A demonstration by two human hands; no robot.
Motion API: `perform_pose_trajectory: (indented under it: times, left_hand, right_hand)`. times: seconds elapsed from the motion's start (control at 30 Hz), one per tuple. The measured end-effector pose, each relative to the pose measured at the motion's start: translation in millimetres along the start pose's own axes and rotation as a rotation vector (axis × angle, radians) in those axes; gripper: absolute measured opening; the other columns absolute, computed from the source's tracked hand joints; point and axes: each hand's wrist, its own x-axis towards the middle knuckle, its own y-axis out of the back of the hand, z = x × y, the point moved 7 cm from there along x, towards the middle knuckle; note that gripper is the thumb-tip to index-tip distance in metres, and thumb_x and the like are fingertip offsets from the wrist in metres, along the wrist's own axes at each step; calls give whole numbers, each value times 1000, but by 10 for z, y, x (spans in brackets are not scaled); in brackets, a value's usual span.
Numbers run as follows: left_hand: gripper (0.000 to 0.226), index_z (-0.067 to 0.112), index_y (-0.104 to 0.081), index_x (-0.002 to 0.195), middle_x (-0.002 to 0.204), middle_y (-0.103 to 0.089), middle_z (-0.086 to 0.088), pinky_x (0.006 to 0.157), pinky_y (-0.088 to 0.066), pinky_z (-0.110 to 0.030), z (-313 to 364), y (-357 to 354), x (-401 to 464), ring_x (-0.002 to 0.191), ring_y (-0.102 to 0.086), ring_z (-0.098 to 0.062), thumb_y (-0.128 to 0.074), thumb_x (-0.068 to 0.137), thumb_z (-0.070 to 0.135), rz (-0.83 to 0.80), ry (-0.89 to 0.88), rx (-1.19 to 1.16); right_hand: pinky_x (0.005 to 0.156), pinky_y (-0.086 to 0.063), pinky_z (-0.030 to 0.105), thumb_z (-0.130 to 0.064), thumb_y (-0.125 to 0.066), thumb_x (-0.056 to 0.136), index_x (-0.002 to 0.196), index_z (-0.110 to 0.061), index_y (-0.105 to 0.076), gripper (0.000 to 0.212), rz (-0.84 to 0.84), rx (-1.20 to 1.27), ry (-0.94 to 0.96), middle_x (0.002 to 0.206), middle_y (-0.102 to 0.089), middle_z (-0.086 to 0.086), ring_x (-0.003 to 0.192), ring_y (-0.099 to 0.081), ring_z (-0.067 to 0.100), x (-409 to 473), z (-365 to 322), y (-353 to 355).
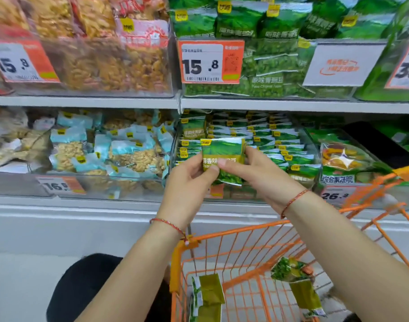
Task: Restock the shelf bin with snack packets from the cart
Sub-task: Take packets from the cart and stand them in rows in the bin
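Green pea packet [222, 159] held before the shelf bin [240, 145].
Left hand [189, 182] at its 8 o'clock and right hand [257, 175] at 4 o'clock pinch it, thumbs in front.

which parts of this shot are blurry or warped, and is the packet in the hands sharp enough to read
Head view: the upper-left bin of orange snacks is motion-smeared, and the shelf edge bows from wide-angle distortion. Head view: the green packet, pinched by the left hand and right hand, is fairly sharp, though the thumbs cover some print. Lighting is even, without harsh glare.
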Motion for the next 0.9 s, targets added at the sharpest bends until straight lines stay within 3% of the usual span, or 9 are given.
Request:
perform_pose_trajectory:
  times: [0.1,0.2,0.37,0.53,0.6,0.7,0.77,0.83,0.9]
  left_hand:
    - [49,9,-41,142,140,-48,3,107,-40,-28,-54,154,205,128,-47,-8,-54,96,18,48,-8,-72]
    - [28,22,-56,123,114,-63,20,91,-44,-12,-39,254,394,108,-55,8,-48,98,10,95,-66,-66]
    - [27,7,-56,124,120,-64,-5,99,-48,-32,-183,546,733,114,-60,-15,-50,97,12,292,-81,-50]
    - [28,10,-61,121,104,-61,11,87,-44,-20,-291,619,971,105,-57,-6,-54,96,19,306,-130,271]
    - [32,10,-63,117,101,-61,12,87,-45,-26,-326,626,1014,100,-57,-7,-54,95,31,312,-131,420]
    - [42,16,-65,109,100,-67,-2,88,-47,-47,-348,583,1012,100,-59,-24,-43,88,45,303,-141,554]
    - [41,15,-63,109,103,-66,-10,90,-44,-53,-365,570,1019,105,-55,-33,-43,90,45,314,-126,627]
    - [38,14,-62,117,112,-64,-12,98,-40,-52,-363,558,1021,114,-52,-32,-48,92,39,315,-111,664]
    - [47,15,-58,126,122,-61,-9,103,-37,-50,-367,551,1014,122,-48,-28,-48,89,42,296,-106,656]
  right_hand:
    - [88,-51,22,-21,-69,84,120,-11,-52,41,-7,-21,87,114,-67,-1,102,-64,11,330,-77,-62]
    - [85,-51,19,-20,-71,82,111,-17,-56,33,-15,-68,149,108,-68,-2,96,-64,6,616,-142,-121]
    - [92,-50,23,-14,-73,78,101,-32,-51,37,10,-195,249,103,-64,-8,96,-62,6,1048,-148,-208]
    - [99,-47,38,-39,-77,73,122,-21,-53,57,22,-370,230,117,-63,-4,110,-59,14,1347,-7,-206]
    - [93,-48,28,-45,-75,73,121,-17,-51,60,0,-418,167,113,-62,-9,108,-58,12,1423,17,-203]
    - [67,-40,6,-46,-69,78,116,-23,-45,51,-8,-434,113,99,-54,-18,98,-55,6,1420,1,-199]
    - [72,-40,11,-53,-59,84,118,-24,-45,46,36,-400,111,103,-52,-18,101,-51,6,1422,19,-150]
    - [95,-38,23,-50,-46,94,116,-17,-51,40,109,-334,87,111,-54,-10,106,-51,12,1416,89,-99]
    - [98,-43,48,-35,-43,95,106,2,-55,41,185,-333,103,111,-61,22,104,-57,36,1405,132,-35]
